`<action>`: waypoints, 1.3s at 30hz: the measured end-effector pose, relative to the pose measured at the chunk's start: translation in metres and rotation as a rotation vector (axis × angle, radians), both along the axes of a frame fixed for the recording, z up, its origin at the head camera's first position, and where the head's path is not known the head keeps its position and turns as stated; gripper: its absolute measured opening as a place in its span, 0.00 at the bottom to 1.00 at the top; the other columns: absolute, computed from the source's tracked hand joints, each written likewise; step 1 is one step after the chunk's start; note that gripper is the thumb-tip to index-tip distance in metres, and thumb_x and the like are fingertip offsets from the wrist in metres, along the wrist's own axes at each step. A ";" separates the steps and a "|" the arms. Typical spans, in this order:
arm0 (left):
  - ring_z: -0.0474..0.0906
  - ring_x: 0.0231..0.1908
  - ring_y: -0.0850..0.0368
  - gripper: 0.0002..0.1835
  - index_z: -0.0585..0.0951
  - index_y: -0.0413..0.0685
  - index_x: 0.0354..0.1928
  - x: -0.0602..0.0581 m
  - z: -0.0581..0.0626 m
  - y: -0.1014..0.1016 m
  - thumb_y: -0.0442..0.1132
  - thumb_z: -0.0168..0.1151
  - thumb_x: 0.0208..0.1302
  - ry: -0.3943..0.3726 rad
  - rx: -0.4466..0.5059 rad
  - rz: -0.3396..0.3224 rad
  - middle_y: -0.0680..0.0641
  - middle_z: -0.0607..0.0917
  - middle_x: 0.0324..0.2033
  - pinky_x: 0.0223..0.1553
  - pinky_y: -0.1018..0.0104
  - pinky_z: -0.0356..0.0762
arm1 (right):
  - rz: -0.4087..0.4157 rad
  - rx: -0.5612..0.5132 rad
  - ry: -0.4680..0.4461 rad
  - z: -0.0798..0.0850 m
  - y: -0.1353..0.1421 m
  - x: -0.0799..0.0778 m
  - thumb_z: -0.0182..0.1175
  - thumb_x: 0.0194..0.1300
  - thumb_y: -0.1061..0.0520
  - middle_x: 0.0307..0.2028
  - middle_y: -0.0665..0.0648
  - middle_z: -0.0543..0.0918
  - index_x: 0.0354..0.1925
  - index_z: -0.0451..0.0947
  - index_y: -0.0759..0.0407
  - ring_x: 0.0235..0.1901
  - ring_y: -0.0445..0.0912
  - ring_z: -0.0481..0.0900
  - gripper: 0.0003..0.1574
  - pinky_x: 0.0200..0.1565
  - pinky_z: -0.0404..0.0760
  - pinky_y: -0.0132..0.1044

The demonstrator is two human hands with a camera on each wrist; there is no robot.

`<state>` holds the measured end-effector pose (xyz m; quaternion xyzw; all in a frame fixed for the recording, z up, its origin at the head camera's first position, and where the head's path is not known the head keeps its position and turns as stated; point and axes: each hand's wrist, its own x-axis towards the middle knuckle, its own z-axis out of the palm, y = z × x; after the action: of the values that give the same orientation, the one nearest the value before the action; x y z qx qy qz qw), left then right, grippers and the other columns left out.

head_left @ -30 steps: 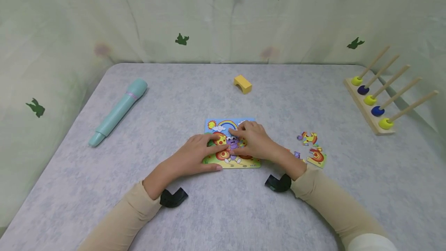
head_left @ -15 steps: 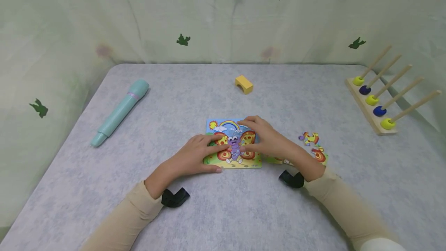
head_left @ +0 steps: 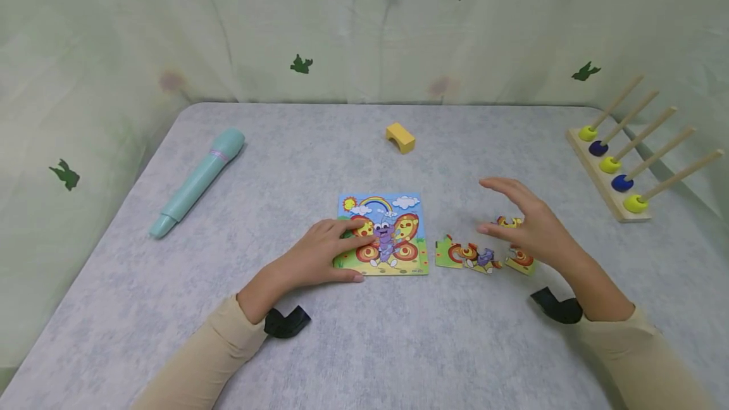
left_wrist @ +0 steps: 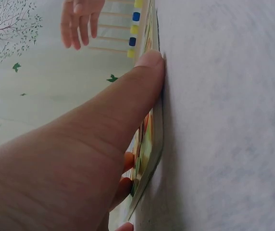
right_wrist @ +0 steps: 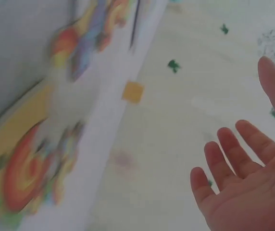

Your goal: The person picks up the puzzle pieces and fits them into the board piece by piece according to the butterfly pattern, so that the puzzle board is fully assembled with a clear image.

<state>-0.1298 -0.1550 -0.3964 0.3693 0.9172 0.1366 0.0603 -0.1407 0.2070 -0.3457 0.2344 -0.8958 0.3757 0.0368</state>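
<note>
Left hand lies across the butterfly puzzle, right hand spread in the air!
Straight left fingers rest on the picture, thumb along the board's near edge, and the right fingers and thumb stand wide apart, nothing between them, above the loose puzzle pieces; the puzzle sits mid-worktop, well in from the side edges, with just a narrow gap between its right edge and the nearest piece. Farther out, broad room to the yellow block near the far edge, plenty more to the teal microphone along the left edge, and the peg rack hugs the far right corner!
</note>
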 end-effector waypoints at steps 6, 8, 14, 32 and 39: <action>0.54 0.60 0.47 0.36 0.64 0.64 0.64 0.001 0.002 0.000 0.65 0.55 0.53 -0.019 -0.003 0.008 0.50 0.58 0.65 0.58 0.51 0.51 | -0.102 0.018 -0.123 -0.016 0.024 -0.003 0.68 0.49 0.53 0.59 0.59 0.64 0.61 0.64 0.57 0.61 0.56 0.55 0.42 0.55 0.55 0.61; 0.54 0.60 0.47 0.36 0.64 0.64 0.64 0.001 0.002 0.000 0.65 0.55 0.53 -0.015 -0.006 0.008 0.50 0.58 0.65 0.58 0.51 0.51 | -0.116 0.027 -0.151 -0.022 0.030 -0.006 0.68 0.49 0.52 0.59 0.60 0.64 0.61 0.64 0.58 0.61 0.57 0.56 0.42 0.55 0.55 0.61; 0.54 0.60 0.48 0.36 0.64 0.65 0.64 0.000 0.001 0.000 0.66 0.54 0.53 -0.010 -0.017 0.009 0.50 0.57 0.65 0.58 0.51 0.51 | -0.126 0.082 -0.231 -0.034 0.040 -0.013 0.66 0.52 0.48 0.59 0.65 0.63 0.62 0.61 0.62 0.58 0.61 0.57 0.43 0.52 0.58 0.62; 0.53 0.60 0.48 0.36 0.63 0.65 0.65 0.001 0.000 0.001 0.65 0.54 0.53 -0.022 0.001 0.021 0.50 0.57 0.65 0.58 0.51 0.50 | -0.062 0.118 -0.271 -0.057 0.054 -0.020 0.63 0.55 0.49 0.52 0.65 0.67 0.55 0.68 0.66 0.56 0.60 0.60 0.34 0.55 0.55 0.59; 0.53 0.59 0.48 0.36 0.64 0.65 0.65 0.001 -0.001 0.001 0.65 0.54 0.53 -0.022 0.003 0.020 0.50 0.57 0.65 0.58 0.52 0.50 | -0.074 0.193 -0.221 -0.055 0.051 -0.019 0.64 0.55 0.55 0.48 0.65 0.70 0.50 0.72 0.66 0.52 0.60 0.63 0.27 0.54 0.58 0.59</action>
<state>-0.1284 -0.1540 -0.3973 0.3586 0.9200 0.1426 0.0683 -0.1596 0.2577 -0.4004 0.1609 -0.9344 0.3098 -0.0708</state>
